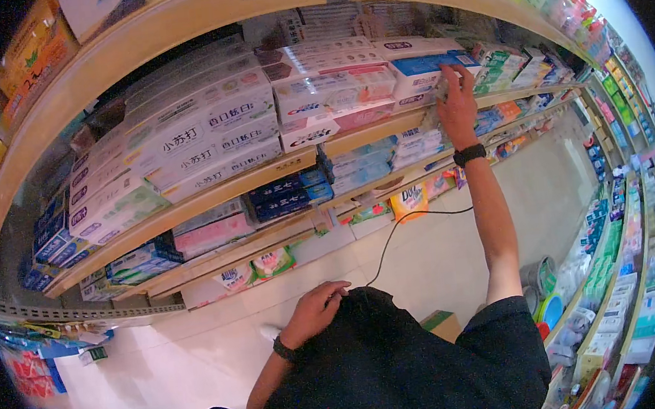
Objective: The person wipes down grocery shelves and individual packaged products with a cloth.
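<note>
My right hand [457, 99] reaches to the shelf, its fingertips at the right end of a blue-and-white toothpaste box [429, 69]. Whether the fingers grip the box cannot be made out. Left of it lie stacked pink-and-white Crest toothpaste boxes [333, 91], then a large stack of white toothpaste boxes [212, 127]. Green-and-white boxes [495, 67] stand to the right of the hand. My left hand [318, 312] is low, in front of my dark shirt, with its fingers bent and close to the fabric; nothing is seen in it.
A lower shelf holds dark blue boxes [289, 196] and light blue boxes [359, 161]. Detergent bags [411, 201] stand near the floor. A thin black cable [390, 234] runs between the shelf and me. Behind me are a cardboard box [441, 325] and another stocked shelf [612, 309].
</note>
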`<state>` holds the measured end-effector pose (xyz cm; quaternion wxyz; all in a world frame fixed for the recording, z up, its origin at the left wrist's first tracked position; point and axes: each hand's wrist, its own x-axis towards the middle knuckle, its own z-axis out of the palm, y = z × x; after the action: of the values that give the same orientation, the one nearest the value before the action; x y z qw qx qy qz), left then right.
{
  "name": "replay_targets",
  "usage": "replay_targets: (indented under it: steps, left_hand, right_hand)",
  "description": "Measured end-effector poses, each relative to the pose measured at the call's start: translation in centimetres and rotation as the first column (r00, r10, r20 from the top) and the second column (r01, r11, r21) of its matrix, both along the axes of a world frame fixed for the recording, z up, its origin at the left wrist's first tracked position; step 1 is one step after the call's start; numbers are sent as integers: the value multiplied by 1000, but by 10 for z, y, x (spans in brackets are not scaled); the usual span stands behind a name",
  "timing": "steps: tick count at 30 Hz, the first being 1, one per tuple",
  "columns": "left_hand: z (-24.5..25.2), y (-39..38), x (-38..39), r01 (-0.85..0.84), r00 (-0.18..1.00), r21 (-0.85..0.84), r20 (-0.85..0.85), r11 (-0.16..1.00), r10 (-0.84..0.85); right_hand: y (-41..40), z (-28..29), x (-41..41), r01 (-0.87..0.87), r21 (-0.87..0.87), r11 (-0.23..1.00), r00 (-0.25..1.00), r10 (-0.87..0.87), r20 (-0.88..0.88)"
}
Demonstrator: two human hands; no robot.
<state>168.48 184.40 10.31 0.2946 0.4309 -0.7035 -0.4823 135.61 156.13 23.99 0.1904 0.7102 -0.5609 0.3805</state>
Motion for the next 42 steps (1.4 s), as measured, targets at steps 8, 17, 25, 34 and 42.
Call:
replay_targets:
  steps: [8,17,25,34,42]
  left_hand:
    - [3,-4,-6,23,1000,43,6,999,-23]
    - [8,-11,-15,120,993,13,9,993,-120]
    - [13,-10,-18,145,987,-29,72,989,-143]
    - [53,-32,-34,23,971,85,-238,996,-2]
    - [85,-63,-18,-243,677,277,-637,930,367]
  right_hand:
    - [24,20,-10,57,-205,977,998,-55,14]
    - [56,48,-27,-168,-235,957,616,288,733]
    - [78,20,-21,-582,-458,672,-431,223,874]
    - [85,-33,31,-689,-590,420,-565,198,801]
    - [148,-68,58,-973,204,-110,232,-410,882]
